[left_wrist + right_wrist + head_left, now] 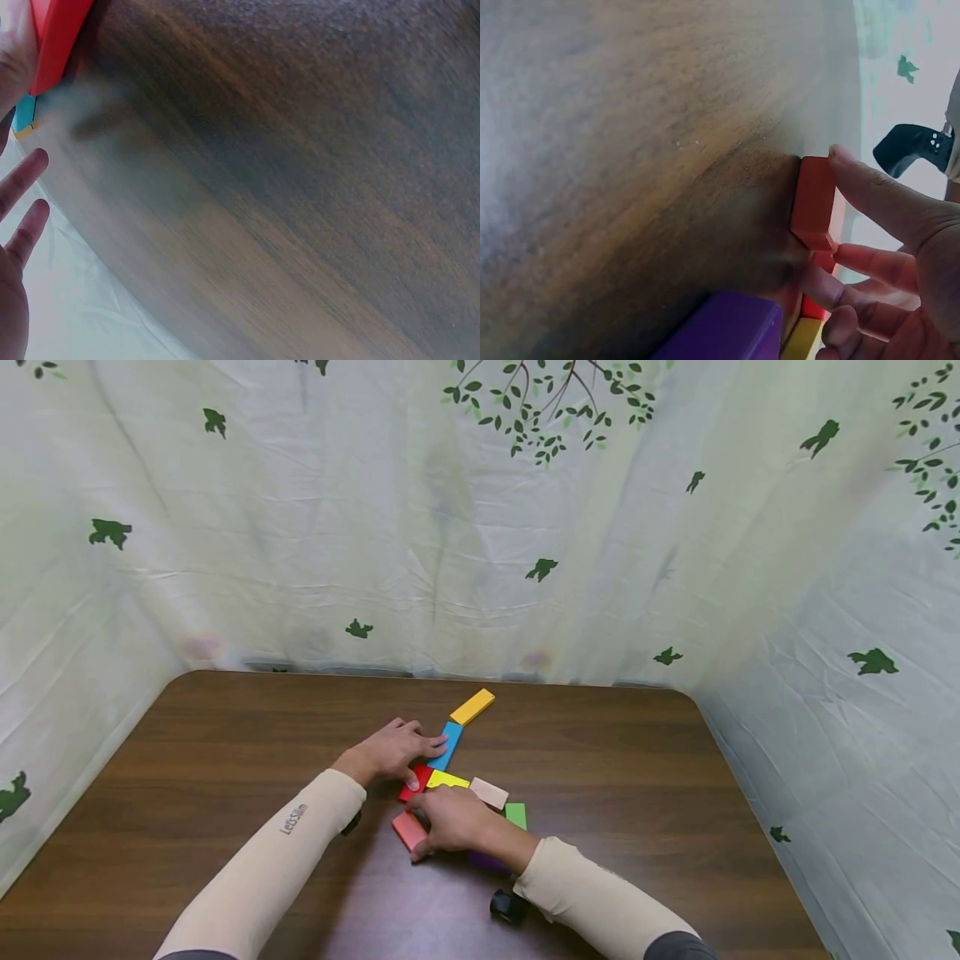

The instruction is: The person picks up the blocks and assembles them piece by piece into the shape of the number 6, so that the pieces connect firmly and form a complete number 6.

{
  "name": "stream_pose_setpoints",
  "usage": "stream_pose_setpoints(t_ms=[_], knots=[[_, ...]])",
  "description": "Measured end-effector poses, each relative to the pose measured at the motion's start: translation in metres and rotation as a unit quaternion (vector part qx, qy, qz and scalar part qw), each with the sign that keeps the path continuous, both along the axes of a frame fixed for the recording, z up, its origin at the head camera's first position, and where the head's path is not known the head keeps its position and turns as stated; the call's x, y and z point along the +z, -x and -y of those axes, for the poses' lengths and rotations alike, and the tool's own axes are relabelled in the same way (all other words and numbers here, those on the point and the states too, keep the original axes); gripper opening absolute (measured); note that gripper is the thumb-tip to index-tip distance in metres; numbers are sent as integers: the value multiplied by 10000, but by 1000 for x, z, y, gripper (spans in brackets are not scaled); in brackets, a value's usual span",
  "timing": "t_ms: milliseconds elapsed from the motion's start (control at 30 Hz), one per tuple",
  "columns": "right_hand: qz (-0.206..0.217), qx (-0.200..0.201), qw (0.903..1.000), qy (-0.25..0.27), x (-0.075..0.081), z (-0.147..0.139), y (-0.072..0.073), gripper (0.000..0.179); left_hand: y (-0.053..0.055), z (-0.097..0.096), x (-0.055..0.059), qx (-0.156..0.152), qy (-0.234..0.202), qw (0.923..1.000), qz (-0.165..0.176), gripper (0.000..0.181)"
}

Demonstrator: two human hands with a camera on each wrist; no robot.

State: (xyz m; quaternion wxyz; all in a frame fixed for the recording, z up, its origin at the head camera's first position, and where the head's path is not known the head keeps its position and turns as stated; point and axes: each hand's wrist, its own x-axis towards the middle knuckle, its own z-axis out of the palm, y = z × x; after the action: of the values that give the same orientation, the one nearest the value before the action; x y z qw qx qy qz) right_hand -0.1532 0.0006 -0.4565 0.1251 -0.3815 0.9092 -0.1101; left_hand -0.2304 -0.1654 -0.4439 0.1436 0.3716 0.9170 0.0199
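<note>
Fingers of the right hand (pixel 456 819) pinch the coral block (pixel 408 832) at its ends, just nearer than the red block (pixel 423 776), which the left hand (pixel 392 750), fingers spread, touches beside the blue block (pixel 452 747), seemingly steadying those 2.

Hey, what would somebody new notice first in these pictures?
Probably the coloured blocks near the middle of the brown table, with an orange-yellow block at their far end. Next, the left hand touching the red block and the right hand pinching a coral block. Behind the table hangs a pale, leaf-printed sheet.
</note>
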Motion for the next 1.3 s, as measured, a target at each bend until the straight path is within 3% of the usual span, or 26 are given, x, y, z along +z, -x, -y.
stream_pose_setpoints(t_ms=[433, 767, 1300], knots=[[-49, -82, 9999, -35, 0, 4, 4, 65, 4, -1, -3, -114, -12, 9999, -77, 80], [21, 53, 10000, 25, 0, 6, 7, 59, 3, 0, -3, -130, 3, 9998, -161, 81], [-48, -17, 10000, 24, -1, 10, 6, 60, 3, 1, -3, -55, -84, 9999, -51, 81]])
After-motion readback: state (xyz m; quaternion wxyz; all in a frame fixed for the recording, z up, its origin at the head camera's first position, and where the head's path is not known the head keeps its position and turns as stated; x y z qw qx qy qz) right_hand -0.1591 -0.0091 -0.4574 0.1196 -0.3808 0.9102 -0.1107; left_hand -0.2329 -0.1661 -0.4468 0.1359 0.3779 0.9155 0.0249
